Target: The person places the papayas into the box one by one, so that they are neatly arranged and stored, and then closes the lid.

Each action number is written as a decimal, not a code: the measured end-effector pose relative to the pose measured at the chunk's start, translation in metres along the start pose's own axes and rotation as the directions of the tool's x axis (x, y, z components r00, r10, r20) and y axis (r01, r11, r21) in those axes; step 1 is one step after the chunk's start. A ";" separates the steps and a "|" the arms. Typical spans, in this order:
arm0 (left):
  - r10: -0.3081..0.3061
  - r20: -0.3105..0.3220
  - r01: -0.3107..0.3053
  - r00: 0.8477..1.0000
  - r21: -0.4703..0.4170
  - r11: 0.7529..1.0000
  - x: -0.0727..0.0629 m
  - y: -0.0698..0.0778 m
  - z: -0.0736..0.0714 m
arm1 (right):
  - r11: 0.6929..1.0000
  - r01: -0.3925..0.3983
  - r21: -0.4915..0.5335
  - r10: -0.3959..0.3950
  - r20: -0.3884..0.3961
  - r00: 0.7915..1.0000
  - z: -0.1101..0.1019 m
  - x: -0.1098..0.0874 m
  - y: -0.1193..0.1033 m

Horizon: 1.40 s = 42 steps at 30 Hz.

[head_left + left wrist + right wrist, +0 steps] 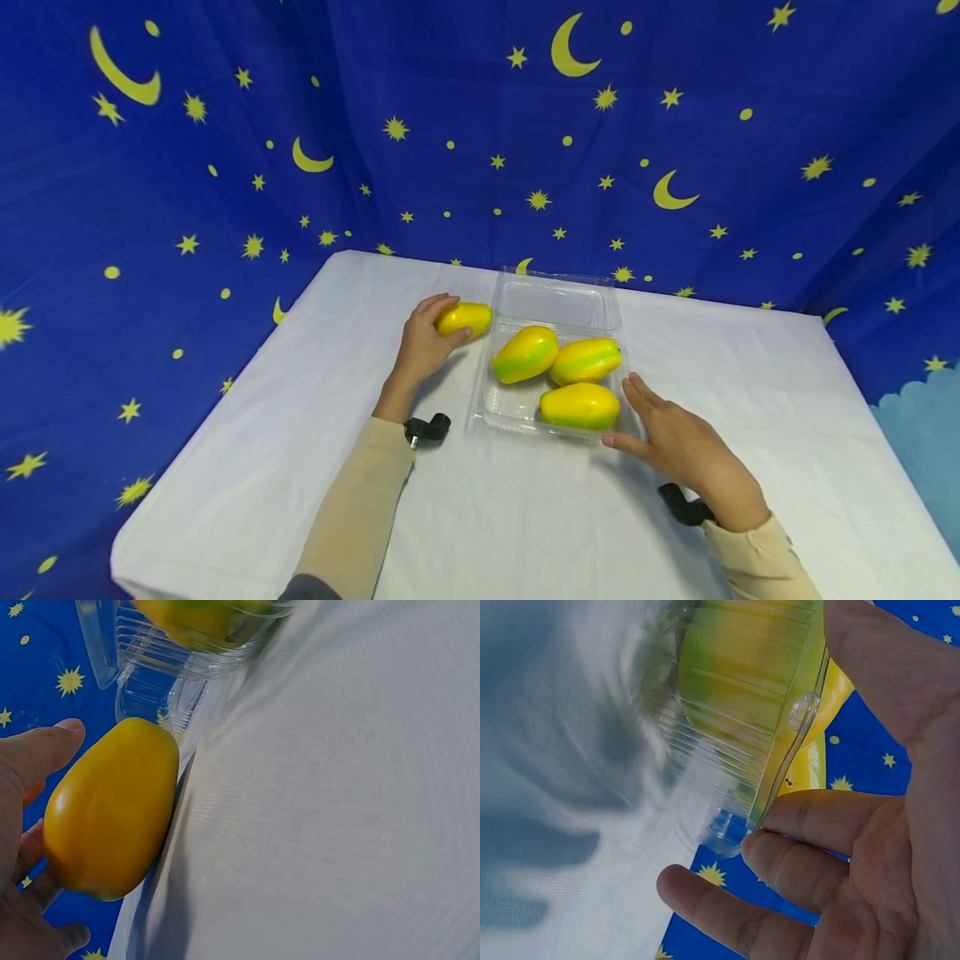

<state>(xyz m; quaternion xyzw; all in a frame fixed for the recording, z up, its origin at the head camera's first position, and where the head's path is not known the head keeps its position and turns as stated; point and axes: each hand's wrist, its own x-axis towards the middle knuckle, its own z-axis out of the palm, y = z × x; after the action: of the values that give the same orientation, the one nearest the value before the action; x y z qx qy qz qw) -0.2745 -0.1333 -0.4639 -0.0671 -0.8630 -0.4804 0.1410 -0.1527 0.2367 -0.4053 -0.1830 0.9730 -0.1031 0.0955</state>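
My left hand (426, 343) holds a yellow papaya (465, 319) just left of a clear plastic clamshell box (512, 403), with the thumb on its near side and the fingers behind. In the left wrist view this papaya (112, 810) is close to the white cloth; whether it touches is unclear. Inside the box lie a left papaya (525, 355), a right papaya (587, 361) and a front papaya (580, 407), all yellow with green streaks. At the box's right side, my right hand (678, 442) has its fingers spread, with fingertips against the rim (781, 757).
The box's clear lid (555, 304) lies folded back toward the far edge of the white-covered table (750, 400). A blue curtain (450, 83) with yellow moons and stars hangs behind and at the sides.
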 end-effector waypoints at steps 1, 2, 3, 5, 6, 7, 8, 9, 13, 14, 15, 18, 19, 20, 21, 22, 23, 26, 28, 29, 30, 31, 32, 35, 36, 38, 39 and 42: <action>-0.004 0.004 0.004 1.000 0.002 1.000 0.000 0.000 0.000 | 1.000 0.003 -0.001 -0.003 -0.002 1.000 0.000 0.000 0.000; -0.007 0.008 0.007 1.000 0.003 1.000 0.000 0.000 0.000 | 1.000 0.003 0.000 -0.003 -0.002 1.000 0.000 0.000 0.000; -0.014 0.010 0.013 1.000 0.007 1.000 0.000 0.000 0.000 | 1.000 0.007 -0.001 -0.007 -0.005 1.000 -0.001 0.000 0.000; -0.023 0.015 0.023 1.000 0.015 1.000 0.001 -0.001 0.001 | 1.000 0.008 -0.001 -0.008 -0.004 1.000 -0.001 0.000 0.000; -0.027 0.017 0.026 0.999 0.020 0.999 0.001 -0.001 0.001 | 1.000 0.009 -0.002 -0.009 -0.005 1.000 -0.001 0.000 0.000; -0.029 0.019 0.029 0.999 0.022 0.999 0.002 -0.002 0.001 | 1.000 0.010 -0.003 -0.010 -0.004 1.000 -0.001 0.000 0.000; -0.032 0.021 0.031 0.999 0.023 0.999 0.002 -0.002 0.001 | 1.000 0.008 -0.003 -0.008 -0.002 1.000 -0.001 0.000 0.000; -0.034 0.022 0.033 0.999 0.021 0.999 0.002 -0.003 0.001 | 1.000 0.009 -0.004 -0.009 -0.002 1.000 -0.001 0.000 0.000; -0.039 0.025 0.038 0.999 0.008 0.999 0.001 -0.005 0.001 | 1.000 0.010 -0.004 -0.010 0.003 1.000 -0.001 0.000 0.001; -0.040 0.026 0.040 0.999 0.006 0.999 0.001 -0.005 0.001 | 1.000 0.010 -0.004 -0.010 0.002 1.000 -0.001 0.000 0.001; -0.040 0.026 0.040 0.999 0.005 0.999 0.001 -0.005 0.002 | 1.000 0.011 -0.003 -0.011 0.002 1.000 0.000 0.000 0.001; -0.041 0.026 0.041 0.999 0.007 0.999 0.001 -0.007 0.002 | 1.000 0.010 -0.002 -0.010 0.001 1.000 0.000 0.000 0.001; -0.041 0.026 0.041 0.999 0.006 0.999 0.001 -0.007 0.002 | 1.000 0.010 -0.001 -0.010 0.001 1.000 0.000 0.000 0.001; -0.041 0.025 0.041 0.999 0.005 0.999 0.001 -0.007 0.002 | 1.000 0.010 0.000 -0.010 0.001 1.000 0.000 0.000 0.001; -0.040 0.024 0.040 0.999 0.003 0.999 0.001 -0.008 0.002 | 1.000 0.008 0.001 -0.008 0.001 1.000 0.000 0.000 0.001; -0.040 0.023 0.040 0.999 0.000 0.999 0.000 -0.008 0.002 | 1.000 0.007 0.002 -0.007 0.002 1.000 0.000 0.000 0.001; -0.040 0.023 0.040 0.999 -0.004 0.999 0.000 -0.008 0.002 | 1.000 0.006 0.003 -0.006 0.002 1.000 0.000 0.000 0.001; -0.040 0.021 0.040 0.999 -0.006 0.999 0.000 -0.010 0.002 | 1.000 0.002 0.004 -0.002 0.001 1.000 0.000 0.000 0.001; -0.043 0.020 0.043 0.999 -0.007 0.999 0.000 -0.011 0.002 | 1.000 0.004 0.005 -0.004 -0.004 1.000 0.000 0.000 0.000; -0.044 0.019 0.044 0.999 -0.006 0.999 0.000 -0.011 0.002 | 1.000 0.007 0.005 -0.007 -0.007 1.000 -0.001 0.000 -0.001; -0.044 0.019 0.044 0.999 -0.005 0.999 0.000 -0.011 0.002 | 1.000 0.006 0.006 -0.006 -0.007 1.000 0.000 0.000 -0.001; -0.047 0.019 0.047 0.999 -0.006 0.999 0.000 -0.011 0.001 | 1.000 0.005 0.005 -0.005 -0.005 1.000 0.000 0.001 -0.001; -0.049 0.019 0.049 0.999 -0.008 0.999 -0.001 -0.011 0.001 | 1.000 0.004 0.006 -0.004 -0.004 1.000 0.000 0.001 -0.002; -0.055 0.020 0.055 0.998 -0.009 0.998 -0.001 -0.011 0.002 | 1.000 -0.003 0.004 0.003 0.007 1.000 -0.001 0.000 -0.002; -0.057 0.019 0.057 0.998 -0.010 0.998 -0.001 -0.011 0.002 | 1.000 -0.009 0.003 0.009 0.011 1.000 0.000 0.000 -0.002; -0.056 0.020 0.057 0.998 -0.013 0.998 -0.001 -0.011 0.002 | 1.000 -0.008 0.000 0.008 0.007 1.000 -0.001 0.000 -0.002; -0.053 0.020 0.053 0.998 -0.016 0.998 -0.001 -0.012 0.003 | 1.000 -0.007 -0.002 0.007 0.004 1.000 -0.001 0.000 -0.002; -0.044 0.017 0.045 0.999 -0.027 0.999 -0.001 -0.012 0.004 | 1.000 -0.005 -0.004 0.005 -0.006 1.000 -0.001 0.000 -0.001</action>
<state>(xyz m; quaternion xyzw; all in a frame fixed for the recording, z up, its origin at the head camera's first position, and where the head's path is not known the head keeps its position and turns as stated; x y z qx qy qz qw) -0.2775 -0.1362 -0.4753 -0.0537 -0.8587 -0.4948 0.1222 -0.1523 0.2360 -0.4039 -0.1803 0.9740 -0.1013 0.0923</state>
